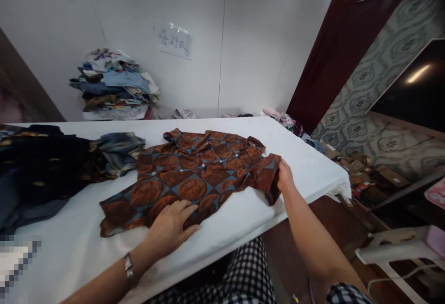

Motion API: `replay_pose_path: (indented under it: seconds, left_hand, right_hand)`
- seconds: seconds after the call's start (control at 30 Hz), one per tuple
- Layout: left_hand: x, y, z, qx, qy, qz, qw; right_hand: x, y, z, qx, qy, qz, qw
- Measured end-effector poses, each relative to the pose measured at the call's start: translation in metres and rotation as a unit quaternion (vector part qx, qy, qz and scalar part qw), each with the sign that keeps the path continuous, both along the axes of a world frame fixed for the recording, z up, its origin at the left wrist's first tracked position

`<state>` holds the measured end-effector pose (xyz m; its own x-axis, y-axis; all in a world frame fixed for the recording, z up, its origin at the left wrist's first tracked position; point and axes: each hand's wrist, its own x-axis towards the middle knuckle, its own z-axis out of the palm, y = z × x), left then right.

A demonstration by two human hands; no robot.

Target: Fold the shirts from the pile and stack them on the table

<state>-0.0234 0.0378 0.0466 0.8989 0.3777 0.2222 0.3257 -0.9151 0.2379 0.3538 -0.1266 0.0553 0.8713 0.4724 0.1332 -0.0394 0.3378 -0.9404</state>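
Head view: silky medallion-print shirt [194, 174] under flat left hand [172, 227].

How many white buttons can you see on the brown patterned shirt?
4 on the brown patterned shirt, running along its middle: near the collar, two mid-front, one toward the hem. Folds may hide others.

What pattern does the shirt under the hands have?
Rust-brown circular medallions on a dark teal ground, on the shirt, seen in the head view.

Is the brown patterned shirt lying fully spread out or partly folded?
Partly folded: the shirt lies buttoned on the table, its sleeve turned inward under the right hand; the left hand presses the hem.
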Motion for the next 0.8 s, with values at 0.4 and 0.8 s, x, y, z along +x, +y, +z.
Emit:
replay_pose_path:
  seconds: [0.4, 0.8]
  left_hand:
    - [-0.045, -0.004, 0.007, -0.030, -0.101, 0.063, 0.992]
    - [-0.099, -0.007, -0.008, -0.001, -0.168, 0.121, 0.978]
  right_hand:
    - [-0.029, -0.122, 0.029, -0.016, 0.015, 0.047, 0.999]
    - [-0.037, -0.076, 0.062, -0.111, -0.022, 0.065, 0.991]
